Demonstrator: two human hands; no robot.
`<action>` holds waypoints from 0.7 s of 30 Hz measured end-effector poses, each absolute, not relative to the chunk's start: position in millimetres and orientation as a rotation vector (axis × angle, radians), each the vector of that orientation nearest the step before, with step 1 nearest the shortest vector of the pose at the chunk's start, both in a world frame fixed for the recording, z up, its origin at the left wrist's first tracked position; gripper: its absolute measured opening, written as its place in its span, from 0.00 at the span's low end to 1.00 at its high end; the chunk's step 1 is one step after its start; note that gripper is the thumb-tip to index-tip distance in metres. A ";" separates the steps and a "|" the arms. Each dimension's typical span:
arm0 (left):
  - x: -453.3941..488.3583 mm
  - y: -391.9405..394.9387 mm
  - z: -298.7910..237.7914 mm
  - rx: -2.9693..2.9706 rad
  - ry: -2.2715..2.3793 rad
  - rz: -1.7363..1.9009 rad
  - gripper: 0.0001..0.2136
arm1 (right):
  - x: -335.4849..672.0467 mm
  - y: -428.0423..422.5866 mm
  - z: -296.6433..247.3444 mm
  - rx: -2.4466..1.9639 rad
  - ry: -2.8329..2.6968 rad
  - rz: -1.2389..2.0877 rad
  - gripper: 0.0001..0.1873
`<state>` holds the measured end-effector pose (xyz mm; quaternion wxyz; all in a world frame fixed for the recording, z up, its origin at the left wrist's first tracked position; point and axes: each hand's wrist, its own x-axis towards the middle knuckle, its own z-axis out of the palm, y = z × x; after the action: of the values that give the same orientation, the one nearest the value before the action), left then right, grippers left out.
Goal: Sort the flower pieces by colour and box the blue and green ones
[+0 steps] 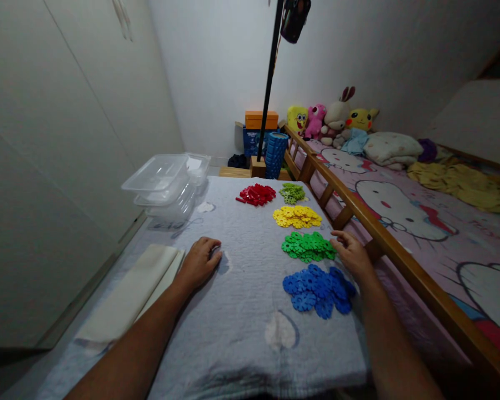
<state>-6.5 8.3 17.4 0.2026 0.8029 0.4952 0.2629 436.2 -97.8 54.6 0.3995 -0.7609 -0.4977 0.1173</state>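
My left hand (201, 259) rests on the grey-blue cloth of the table (241, 300), fingers loosely bent, thumb apart, nothing in it. Beside it lies a folded cream cloth (137, 289). At the right table edge, my right hand (352, 251) is open and empty, its fingertips close to a pile of green flower-shaped plastic pieces (308, 246); whether they touch I cannot tell. Nearer me is a pile of blue flower-shaped pieces (319, 288). Farther back lie yellow flower-shaped pieces (298, 216), light-green pieces (292, 193) and red plastic pieces (257, 194).
Stacked clear plastic containers (160, 180) stand at the table's back left. A wooden bed rail (350, 208) runs along the right side, with plush toys (337, 115) on the bed beyond. Behind the table stand a black pole (269, 83) and a blue foam roller (276, 154).
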 end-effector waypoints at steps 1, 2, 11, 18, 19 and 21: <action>-6.3 8.3 17.4 2.250 1.382 0.726 0.14 | 438.0 -106.0 50.6 -1.926 -1.221 0.281 0.26; -6.2 8.3 17.5 2.258 1.384 0.719 0.14 | 439.8 -112.8 46.6 -1.928 -1.179 0.260 0.27; -6.4 8.0 18.9 2.340 1.401 0.690 0.13 | 432.9 -135.6 28.2 -2.027 -1.012 0.258 0.24; -3.4 6.9 13.4 2.466 1.461 0.647 0.12 | 427.2 -135.2 35.8 -2.052 -0.988 0.221 0.22; -2.0 5.7 13.6 2.496 1.470 0.633 0.12 | 424.5 -134.6 41.2 -2.044 -0.980 0.195 0.21; 2.0 2.0 16.5 2.559 1.491 0.577 0.12 | 412.9 -131.8 56.3 -1.994 -1.003 0.143 0.19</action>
<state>2.0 2.0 16.5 0.0622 0.8464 0.4932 0.1908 412.9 -131.8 56.3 0.4373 -0.8018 -0.4034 0.0574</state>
